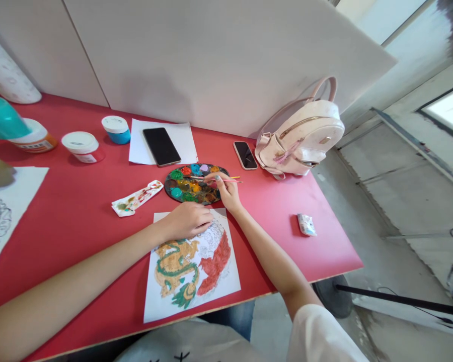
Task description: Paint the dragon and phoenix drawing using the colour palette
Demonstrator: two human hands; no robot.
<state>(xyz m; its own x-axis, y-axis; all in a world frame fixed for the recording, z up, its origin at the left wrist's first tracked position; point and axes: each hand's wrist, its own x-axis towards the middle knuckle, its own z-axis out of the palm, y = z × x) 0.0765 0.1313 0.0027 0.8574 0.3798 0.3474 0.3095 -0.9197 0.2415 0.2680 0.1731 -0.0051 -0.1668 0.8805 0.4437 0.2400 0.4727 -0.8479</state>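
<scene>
My right hand [226,190] is pinched round a thin paintbrush [234,179], its tip over the oval paint palette [189,184] filled with several colour wells. Curled loosely, my left hand [189,220] rests knuckles-down on the top edge of a colouring sheet [191,269], holding the paper flat. The sheet shows a dragon painted gold and green and a bird painted red; the upper part is bare line art. Just left of the palette lies a paint-smeared paper strip [137,198].
The red table [79,211] carries a black phone [160,146] on white paper, a second phone [245,155], a pale pink backpack [302,137], several paint jars [83,146] at the back left, another line drawing [0,216] and a small packet [306,224].
</scene>
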